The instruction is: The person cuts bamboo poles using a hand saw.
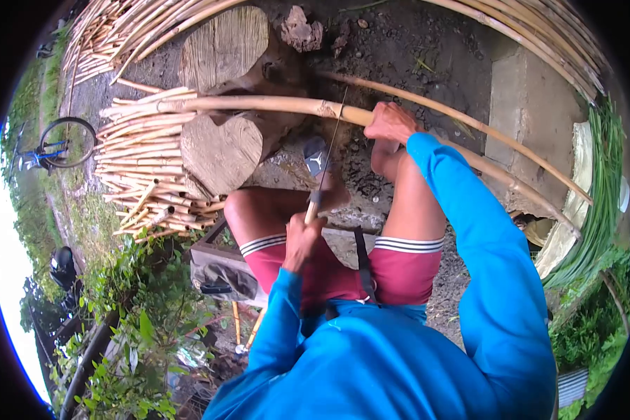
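My left hand (304,240) is closed round the light handle of a long knife (327,159), its thin dark blade pointing up and away from me. Near its tip the blade crosses the bamboo pole (259,103); whether it touches or cuts in, I cannot tell. Wrapped round that same pole is my right hand (392,123), just right of the blade. The pole runs from the cut poles on the left down to the lower right. A thinner bamboo pole (462,115) lies beyond my right hand.
Two cut logs, a far stump (224,45) and a nearer stump (220,150), stand beside a stack of bamboo poles (143,150). More long poles (532,31) lie at the upper right, above a concrete slab (532,105). Green strips (602,203) lie at right. A bicycle wheel (68,142) shows at left.
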### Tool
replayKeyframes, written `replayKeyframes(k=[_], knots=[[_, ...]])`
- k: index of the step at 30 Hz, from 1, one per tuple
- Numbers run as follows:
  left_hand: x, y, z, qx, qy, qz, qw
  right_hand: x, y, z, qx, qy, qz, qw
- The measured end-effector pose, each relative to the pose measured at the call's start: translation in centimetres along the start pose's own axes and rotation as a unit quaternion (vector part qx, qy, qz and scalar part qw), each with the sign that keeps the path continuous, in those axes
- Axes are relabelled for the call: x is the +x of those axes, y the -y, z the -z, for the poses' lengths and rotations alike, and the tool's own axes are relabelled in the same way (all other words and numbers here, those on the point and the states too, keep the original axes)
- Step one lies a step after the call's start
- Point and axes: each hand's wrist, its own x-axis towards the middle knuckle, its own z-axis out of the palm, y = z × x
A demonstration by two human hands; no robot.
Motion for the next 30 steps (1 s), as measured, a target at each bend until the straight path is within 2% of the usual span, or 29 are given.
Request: replayKeyframes(k=[1,2,4,5,6,8,9,11,12,13,15,16,17,18,20,21,23,26,27,28,29,30], knots=[[1.7,-1.0,-1.0,-0.057,-0.028,0.003,0.998,-0.1,0.1,-0.4,-0.007,-0.001,0.012,1.0],[5.3,-1.6,-2.2,-0.036,-0.061,-0.05,0.996,0.3,0.0,-0.1,-0.013,-0.013,0.021,1.0],[10.7,-5.0,-2.7,-0.109,-0.024,-0.023,0.994,0.7,0.0,-0.7,-0.004,-0.007,0.018,1.0],[9.8,-3.3,-3.2,-0.023,-0.064,-0.149,0.986,0.7,-0.3,-0.8,-0.003,-0.002,0.017,1.0],[9.1,-1.8,-2.6,0.072,-0.108,-0.284,0.95,0.5,0.0,-0.4,-0.003,-0.007,0.02,1.0],[3.1,1.1,-1.1,-0.014,-0.062,-0.131,0.989,-0.2,-0.1,0.1,0.001,-0.005,0.026,1.0],[2.3,0.9,-0.4,-0.008,-0.06,-0.131,0.99,-0.2,-0.2,0.0,-0.002,-0.014,0.032,0.999],[0.8,0.9,-0.1,-0.046,-0.022,-0.039,0.998,0.7,-0.8,-1.0,-0.006,-0.018,0.024,1.0],[2.7,-0.2,-1.0,-0.046,-0.03,-0.016,0.998,1.1,-0.5,-1.2,-0.015,-0.03,0.026,0.999],[3.9,-4.4,-1.2,-0.042,-0.067,-0.057,0.995,-0.3,0.4,0.1,-0.015,-0.022,0.015,1.0],[9.3,-7.9,-1.5,-0.084,-0.017,-0.007,0.996,-0.2,0.5,-0.7,-0.008,-0.011,0.008,1.0],[9.0,-6.4,-2.2,-0.092,-0.015,-0.005,0.996,0.0,0.2,-0.4,-0.01,-0.006,0.003,1.0],[8.8,-3.8,-2.2,0.036,-0.079,-0.163,0.983,-1.2,0.8,0.2,-0.009,-0.023,-0.008,1.0],[8.0,-1.9,-2.4,0.16,-0.137,-0.315,0.925,-0.5,0.1,-0.3,-0.013,-0.036,0.001,0.999],[2.0,1.6,-1.8,-0.043,-0.083,-0.14,0.986,-0.4,-0.8,-0.1,0.001,-0.024,0.013,1.0],[2.1,1.0,-0.9,-0.034,-0.078,-0.144,0.986,-0.1,-0.9,0.2,0.01,-0.028,0.007,1.0],[0.9,0.9,-0.5,-0.039,-0.01,-0.023,0.999,-0.2,-0.7,0.0,0.011,-0.005,0.014,1.0],[6.7,-4.9,-2.5,-0.053,-0.073,-0.063,0.994,0.6,-0.6,-0.3,0.011,-0.003,0.01,1.0],[8.4,-5.1,-3.1,0.014,-0.032,-0.123,0.992,0.6,-0.5,-0.9,0.012,0.005,0.009,1.0],[7.8,-5.8,-3.0,-0.033,-0.047,-0.094,0.994,0.7,-0.6,-0.9,0.008,0.019,0.012,1.0],[7.3,-4.6,-2.8,0.086,-0.083,-0.201,0.972,0.9,-0.7,-0.6,0.004,0.029,0.016,0.999],[6.7,-2.5,-2.3,0.205,-0.117,-0.309,0.921,0.8,-1.0,-0.4,0.004,0.025,0.014,1.0]])
